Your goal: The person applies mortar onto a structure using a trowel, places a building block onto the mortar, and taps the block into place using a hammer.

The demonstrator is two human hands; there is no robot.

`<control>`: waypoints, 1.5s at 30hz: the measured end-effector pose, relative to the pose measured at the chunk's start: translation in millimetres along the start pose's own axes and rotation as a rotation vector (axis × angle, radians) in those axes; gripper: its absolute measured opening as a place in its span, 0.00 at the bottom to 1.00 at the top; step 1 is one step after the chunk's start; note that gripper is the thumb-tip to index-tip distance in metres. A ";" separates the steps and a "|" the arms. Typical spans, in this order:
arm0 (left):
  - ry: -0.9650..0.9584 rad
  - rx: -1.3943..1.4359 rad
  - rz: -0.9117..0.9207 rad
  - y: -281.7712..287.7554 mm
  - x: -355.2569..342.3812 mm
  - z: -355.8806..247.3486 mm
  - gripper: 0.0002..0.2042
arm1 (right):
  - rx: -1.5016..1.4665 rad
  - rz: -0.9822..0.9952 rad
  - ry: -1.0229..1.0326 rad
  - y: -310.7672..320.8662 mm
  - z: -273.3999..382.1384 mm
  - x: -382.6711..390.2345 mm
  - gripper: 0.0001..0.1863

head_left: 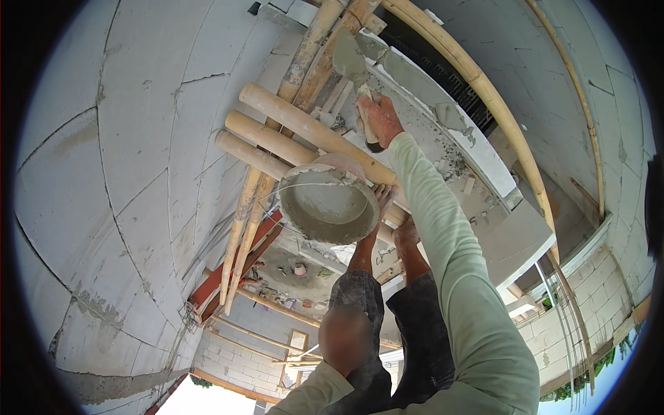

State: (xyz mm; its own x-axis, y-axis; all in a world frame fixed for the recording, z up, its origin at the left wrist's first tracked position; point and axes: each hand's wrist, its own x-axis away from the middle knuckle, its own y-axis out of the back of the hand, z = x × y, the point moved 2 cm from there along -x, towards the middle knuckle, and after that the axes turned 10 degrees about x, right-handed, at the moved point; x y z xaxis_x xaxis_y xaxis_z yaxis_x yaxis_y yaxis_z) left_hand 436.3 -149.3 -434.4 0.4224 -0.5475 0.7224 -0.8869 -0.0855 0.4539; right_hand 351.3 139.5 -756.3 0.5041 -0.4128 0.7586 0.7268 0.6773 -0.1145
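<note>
My right hand (381, 119) is closed round the handle of a trowel (349, 57), and its flat blade is grey with mortar. The blade reaches over the far end of a low row of pale blocks (477, 149), which has wet mortar smeared along it. Below my left sleeve's cuff, my left hand (344, 339) is a smeared blur near my knee, so its fingers cannot be made out. Between my feet and the left wall sits a round bucket (328, 200) with grey mortar coating its inside. It rests on bamboo poles, its wire handle lying across the opening.
I stand barefoot, one foot (384, 197) beside the bucket, on bamboo poles (311, 131) high above a littered floor (294, 266). A tall block wall (138, 152) rises at the left. A long curved bamboo pole (477, 76) runs along the right, before another block wall (609, 90).
</note>
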 end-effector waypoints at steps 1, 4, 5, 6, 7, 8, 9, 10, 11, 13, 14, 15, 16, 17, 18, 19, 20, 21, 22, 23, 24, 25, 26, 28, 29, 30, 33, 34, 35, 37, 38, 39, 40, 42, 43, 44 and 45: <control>0.025 0.025 -0.002 1.6 -1.5 -0.1 0.08 | -0.007 -0.003 -0.001 -6.9 -0.3 -8.8 0.14; 0.042 0.013 -0.010 5.9 -5.4 -1.3 0.08 | -0.066 -0.180 -0.078 -23.8 7.7 -20.5 0.18; 0.044 0.009 -0.008 7.0 -6.2 -1.2 0.08 | -0.145 -0.195 -0.100 -25.4 8.0 -23.2 0.19; 0.055 0.021 -0.011 8.6 -7.0 -0.5 0.08 | -0.223 -0.210 -0.121 -26.8 7.2 -25.2 0.20; 0.065 0.034 -0.013 10.1 -7.9 0.2 0.08 | -0.227 -0.211 -0.122 -27.9 6.6 -25.4 0.20; 0.064 0.032 -0.009 11.7 -8.9 0.0 0.08 | -0.293 -0.159 -0.116 -28.4 5.1 -25.4 0.21; 0.060 0.024 -0.013 13.7 -10.0 -0.2 0.08 | -0.360 -0.107 -0.108 -29.3 3.9 -25.0 0.22; 0.056 0.016 -0.017 15.5 -10.9 -0.8 0.08 | -0.363 -0.111 -0.107 -33.2 2.4 -24.3 0.22; 0.050 0.013 -0.014 16.5 -12.4 -1.7 0.08 | -0.327 -0.186 -0.130 -37.5 -0.5 -24.4 0.23; 0.062 0.003 -0.016 17.9 -14.8 -2.7 0.08 | -0.296 -0.267 -0.149 -37.1 -5.4 -22.5 0.24; 0.060 -0.004 -0.013 18.2 -15.0 -2.6 0.08 | -0.359 -0.255 -0.126 -37.7 -9.2 -20.6 0.25; 0.060 -0.004 -0.013 18.5 -15.3 -2.5 0.07 | -0.422 -0.243 -0.103 -38.1 -11.8 -20.6 0.25; 0.060 -0.005 -0.012 18.8 -15.9 -2.4 0.07 | -0.430 -0.246 -0.103 -38.8 -13.7 -22.2 0.25; 0.058 -0.012 -0.008 19.4 -16.1 -2.6 0.07 | -0.420 -0.268 -0.115 -39.8 -15.0 -22.8 0.26; 0.055 -0.015 -0.006 20.1 -16.2 -2.8 0.07 | -0.410 -0.290 -0.126 -40.2 -16.3 -23.0 0.26; 0.051 -0.017 -0.004 20.7 -16.2 -3.3 0.07 | -0.418 -0.293 -0.127 -40.2 -17.4 -22.7 0.26; 0.048 -0.024 -0.002 20.9 -17.1 -4.2 0.07 | -0.457 -0.278 -0.117 -41.1 -18.9 -23.8 0.26; 0.049 -0.025 -0.004 20.4 -17.9 -5.7 0.07 | -0.495 -0.262 -0.106 -41.7 -20.1 -24.4 0.28; 0.049 -0.025 -0.006 20.2 -18.4 -6.6 0.07 | -0.502 -0.265 -0.104 -42.0 -22.1 -23.5 0.28; 0.047 -0.033 -0.008 20.0 -18.5 -6.7 0.07 | -0.510 -0.297 -0.117 -43.0 -24.7 -21.2 0.26; 0.051 -0.030 -0.005 19.7 -18.2 -6.0 0.07 | -0.516 -0.329 -0.130 -43.9 -27.5 -18.5 0.25; 0.056 -0.027 -0.002 19.5 -17.6 -5.7 0.07 | -0.522 -0.327 -0.127 -43.9 -30.8 -14.5 0.25; 0.052 -0.032 -0.006 19.0 -17.8 -5.7 0.07 | -0.526 -0.318 -0.085 -42.3 -31.7 -9.8 0.25; 0.047 -0.052 0.002 17.5 -18.0 -5.3 0.07 | -0.534 -0.307 -0.041 -44.4 -32.1 -6.2 0.24; 0.049 -0.055 0.004 18.2 -17.8 -5.8 0.07 | -0.436 -0.241 -0.011 -47.0 -29.4 -2.5 0.24; 0.052 -0.051 0.004 19.2 -18.0 -6.6 0.07 | -0.340 -0.174 0.017 -50.0 -26.9 -0.3 0.24; 0.061 -0.042 0.006 19.9 -18.3 -5.0 0.08 | -0.285 -0.156 0.058 -59.3 -4.4 -14.0 0.25; 0.063 -0.034 0.007 20.2 -18.8 -3.6 0.09 | -0.221 -0.126 0.031 -57.0 2.5 -20.1 0.27; 0.065 -0.048 0.006 21.1 -19.4 -4.3 0.09 | -0.236 -0.124 0.030 -57.2 6.6 -24.9 0.27; 0.076 -0.052 0.009 22.9 -20.7 -6.5 0.09 | -0.229 -0.185 0.012 -57.3 11.9 -31.1 0.29; 0.077 -0.055 0.012 23.6 -21.8 -6.6 0.09 | -0.232 -0.186 0.009 -58.7 8.0 -35.9 0.29; 0.079 -0.056 0.019 24.2 -23.0 -6.9 0.09 | -0.220 -0.200 0.016 -59.7 4.4 -39.9 0.30; 0.079 -0.056 0.026 24.4 -24.5 -6.9 0.09 | -0.207 -0.216 0.025 -59.4 1.4 -43.7 0.31; 0.076 -0.050 0.027 24.4 -26.6 -8.5 0.09 | -0.221 -0.208 0.005 -58.8 -6.0 -51.2 0.32; 0.068 -0.042 0.027 24.4 -27.6 -10.1 0.09 | -0.232 -0.201 -0.010 -57.2 -9.2 -54.1 0.33; 0.073 -0.052 0.018 26.7 -26.7 -10.4 0.09 | -0.242 -0.190 -0.009 -64.7 -5.0 -49.0 0.33; 0.079 -0.062 0.020 28.1 -26.9 -9.8 0.08 | -0.258 -0.216 -0.024 -67.9 0.4 -38.3 0.32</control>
State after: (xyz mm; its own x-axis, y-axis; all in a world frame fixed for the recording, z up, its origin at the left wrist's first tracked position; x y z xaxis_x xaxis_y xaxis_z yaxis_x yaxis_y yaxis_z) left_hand 401.9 -128.8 -436.0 0.4202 -0.4809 0.7696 -0.8832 -0.0220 0.4685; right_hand 282.4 109.6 -777.3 0.3168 -0.5134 0.7975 0.9114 0.3977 -0.1060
